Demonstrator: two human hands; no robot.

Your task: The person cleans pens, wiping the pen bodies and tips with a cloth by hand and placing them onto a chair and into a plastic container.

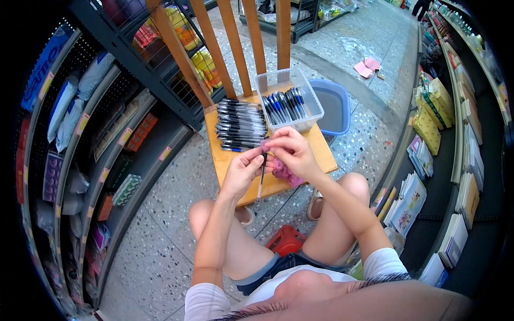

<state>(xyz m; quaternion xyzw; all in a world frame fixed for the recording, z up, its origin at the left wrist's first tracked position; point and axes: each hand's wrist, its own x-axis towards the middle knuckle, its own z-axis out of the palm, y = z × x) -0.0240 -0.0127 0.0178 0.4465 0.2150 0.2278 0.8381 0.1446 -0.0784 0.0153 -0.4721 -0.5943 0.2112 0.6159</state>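
Observation:
Near the front of the wooden chair seat [220, 174], my left hand [246, 167] holds a slim dark pen [262, 174] pointing down, its fingers closed round it. My right hand [292, 152] pinches small pink-purple material at the pen's upper end. A crumpled pink cloth or net [287, 172] lies on the seat under my right hand. Behind my left hand, many pens [241, 124] lie in a stacked pile, mostly black with a few blue. To their right stands a clear plastic box [312, 120] with more pens [284, 105] inside.
A blue bin [343, 115] stands on the speckled floor right of the chair. A red stool [287, 240] shows between the legs. Stocked shelves curve along the left [115, 219] and right [455, 160]. Pink paper [366, 67] lies on the floor farther off.

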